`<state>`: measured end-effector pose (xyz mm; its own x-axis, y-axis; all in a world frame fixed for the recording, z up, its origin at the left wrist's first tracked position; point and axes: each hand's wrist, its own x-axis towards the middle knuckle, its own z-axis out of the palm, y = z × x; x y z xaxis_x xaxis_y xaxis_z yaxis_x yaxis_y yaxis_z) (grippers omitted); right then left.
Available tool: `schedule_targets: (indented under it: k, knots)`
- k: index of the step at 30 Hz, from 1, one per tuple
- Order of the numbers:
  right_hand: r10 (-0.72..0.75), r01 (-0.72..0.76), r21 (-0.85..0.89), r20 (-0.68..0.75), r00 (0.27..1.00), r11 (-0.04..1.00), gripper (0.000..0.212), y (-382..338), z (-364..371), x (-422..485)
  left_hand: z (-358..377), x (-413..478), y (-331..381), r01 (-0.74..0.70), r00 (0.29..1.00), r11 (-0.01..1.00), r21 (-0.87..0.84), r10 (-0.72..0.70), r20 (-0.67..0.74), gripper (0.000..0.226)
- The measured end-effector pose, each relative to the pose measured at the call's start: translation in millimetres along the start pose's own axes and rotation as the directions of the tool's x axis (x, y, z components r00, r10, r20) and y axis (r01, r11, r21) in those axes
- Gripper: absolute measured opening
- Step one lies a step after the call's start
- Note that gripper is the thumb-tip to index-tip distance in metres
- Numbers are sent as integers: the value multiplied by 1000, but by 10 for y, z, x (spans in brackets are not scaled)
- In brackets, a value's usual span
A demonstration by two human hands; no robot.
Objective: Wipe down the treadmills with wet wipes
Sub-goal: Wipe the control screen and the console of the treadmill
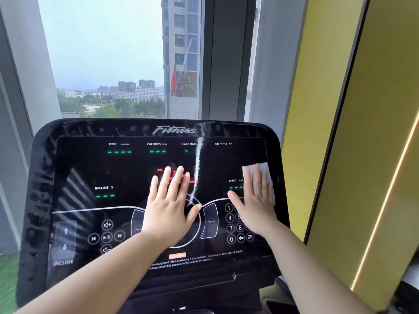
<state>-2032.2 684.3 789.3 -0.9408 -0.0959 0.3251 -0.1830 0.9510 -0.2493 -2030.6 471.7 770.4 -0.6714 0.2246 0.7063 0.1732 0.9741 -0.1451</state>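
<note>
**Wet wipe (263,169) at console's right edge; untouched panel lies leftward**

Right hand (256,200): flat, fingers straight, pressing the wipe against the treadmill console (79,159) beside the SPEED readout (233,180). Left hand (170,209): flat, fingers spread, holding nothing, resting on the panel's centre. The console's long axis runs left to right, and nearly all of the panel lies to the left of the wipe. Judgement: the next stroke should go leftward. The left hand sits in that path and would need to lift.
</note>
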Motion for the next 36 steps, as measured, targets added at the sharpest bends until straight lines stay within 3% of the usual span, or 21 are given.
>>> schedule_targets:
  k: [4, 15, 20, 26, 31, 36]
  knots:
    - [14, -13, -19, 43, 999, 1000, 74, 26, 150, -201, 1, -3, 22, 5, 1000, 1000, 17, -5, -7, 76]
    - [-47, 47, -73, 6, 999, 996, 70, -48, -358, 344, -38, -14, -6, -13, 1000, 1000, 3, 13, -10, 74]
    - [-99, 109, -85, 111, 989, 990, 67, 143, -142, -41, -60, -17, -23, -28, 1000, 1000, 1, 28, -5, 73]
    - [-50, 88, -151, 240, 969, 985, 85, 259, 297, -558, -73, -17, -24, -30, 1000, 999, 10, 30, -6, 72]
    - [-44, 60, -108, 147, 988, 992, 68, 192, 108, -298, -74, -17, -33, -36, 999, 999, 10, 36, 0, 72]
    - [-45, 55, -106, 97, 994, 993, 68, 127, 91, -246, -60, -42, -60, -49, 999, 998, -41, 49, -13, 72]
